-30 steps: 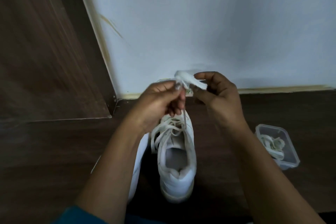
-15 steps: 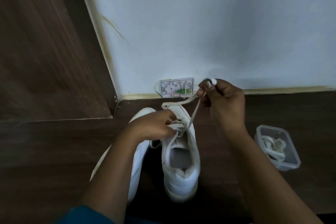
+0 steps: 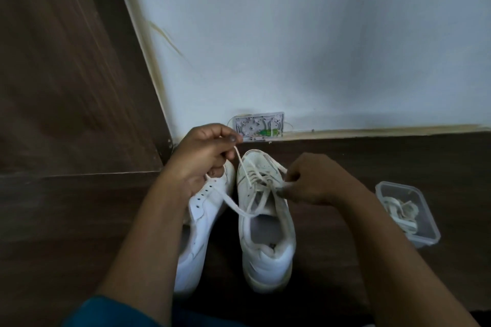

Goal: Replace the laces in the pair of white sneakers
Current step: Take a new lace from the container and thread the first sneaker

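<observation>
1. Head view, the only one. My landmark is the laced sneaker point(image 3: 268, 260), which stands upright on the dark floor point(image 3: 385, 159) with its toe toward the wall point(image 3: 292, 48).
2. The left hand point(image 3: 204, 159) is just beyond the landmark's toe, to its left. Its fingers are curled, and thumb and forefinger pinch the lace point(image 3: 233, 207). One strand drops from the pinch to the eyelets; another crosses to the tongue.
3. The right hand point(image 3: 313, 180) is against the landmark's right eyelet row. Its fingers are curled and the tips nip the lace at the crossings. The exact contact is partly hidden.
4. The second sneaker point(image 3: 196, 236) is just beside the landmark's left flank, and its eyelets look bare.
5. The clear container point(image 3: 378, 188) sits well to the right of the landmark and holds bundled laces point(image 3: 401, 210).
6. Handling, my judgement: the lace is flat, limp, light and somewhat slippery. I would grip it near the tip, where it should be stiffest. The shoe is light and may slide under a pull, so I would brace it at the eyelet row.
</observation>
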Demonstrator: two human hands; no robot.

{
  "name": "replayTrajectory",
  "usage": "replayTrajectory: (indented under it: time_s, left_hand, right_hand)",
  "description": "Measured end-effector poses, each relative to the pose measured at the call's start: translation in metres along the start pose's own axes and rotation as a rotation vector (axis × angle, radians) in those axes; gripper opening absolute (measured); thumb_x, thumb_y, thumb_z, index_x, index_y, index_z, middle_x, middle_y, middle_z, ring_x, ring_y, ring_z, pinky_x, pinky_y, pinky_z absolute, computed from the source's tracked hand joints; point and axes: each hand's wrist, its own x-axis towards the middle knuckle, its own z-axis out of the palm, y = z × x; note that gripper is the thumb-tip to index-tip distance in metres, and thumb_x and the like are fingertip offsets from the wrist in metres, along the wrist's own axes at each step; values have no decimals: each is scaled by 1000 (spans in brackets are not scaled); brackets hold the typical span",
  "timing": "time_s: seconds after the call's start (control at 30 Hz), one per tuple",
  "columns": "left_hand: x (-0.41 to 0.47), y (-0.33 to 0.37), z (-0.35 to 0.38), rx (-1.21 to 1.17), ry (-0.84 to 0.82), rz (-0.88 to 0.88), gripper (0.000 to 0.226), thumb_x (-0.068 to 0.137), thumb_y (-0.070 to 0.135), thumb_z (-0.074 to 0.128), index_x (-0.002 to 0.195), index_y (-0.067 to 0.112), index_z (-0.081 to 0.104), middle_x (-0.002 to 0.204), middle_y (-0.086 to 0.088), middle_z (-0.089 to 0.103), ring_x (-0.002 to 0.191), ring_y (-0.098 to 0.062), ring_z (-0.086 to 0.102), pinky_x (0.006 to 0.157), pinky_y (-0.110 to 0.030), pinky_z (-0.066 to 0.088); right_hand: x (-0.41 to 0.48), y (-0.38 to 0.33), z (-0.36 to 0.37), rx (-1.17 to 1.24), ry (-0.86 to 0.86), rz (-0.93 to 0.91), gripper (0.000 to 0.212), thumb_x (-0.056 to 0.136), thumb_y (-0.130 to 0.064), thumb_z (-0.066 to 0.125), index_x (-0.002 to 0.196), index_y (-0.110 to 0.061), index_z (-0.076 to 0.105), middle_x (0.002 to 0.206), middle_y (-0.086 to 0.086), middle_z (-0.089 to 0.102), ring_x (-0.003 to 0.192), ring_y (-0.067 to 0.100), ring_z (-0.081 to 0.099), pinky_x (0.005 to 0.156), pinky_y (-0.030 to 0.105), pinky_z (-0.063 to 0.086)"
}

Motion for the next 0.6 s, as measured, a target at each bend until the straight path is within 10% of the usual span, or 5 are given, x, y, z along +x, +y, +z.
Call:
replayTrajectory:
  time_s: [0.23,0.37,0.6]
  left_hand:
    - [-8,12,-7,-438,-33,178,16,76,7,56,89,11,63,68,-3,63,36,-2,30,39,-11,22]
    - [-13,11,-10,-455,-293,195,76,48,28,83,121,22,60,114,-7,66,50,-13,56,37,-12,37]
    - [-14,32,-34,-1135,-816,107,71,84,4,59,141,9,18,155,-20,-9,93,-39,58,60,-32,59]
  right_hand:
    - [7,2,5,258,176,112,20,79,-18,61,66,-3,68,65,9,66,58,20,57,50,24,36]
    - [10,5,5,273,149,114,23,85,-20,59,68,-6,66,73,10,66,68,22,57,50,23,34]
    - [9,9,4,216,181,108,20,91,-27,56,72,-22,59,75,0,62,70,16,57,55,23,37]
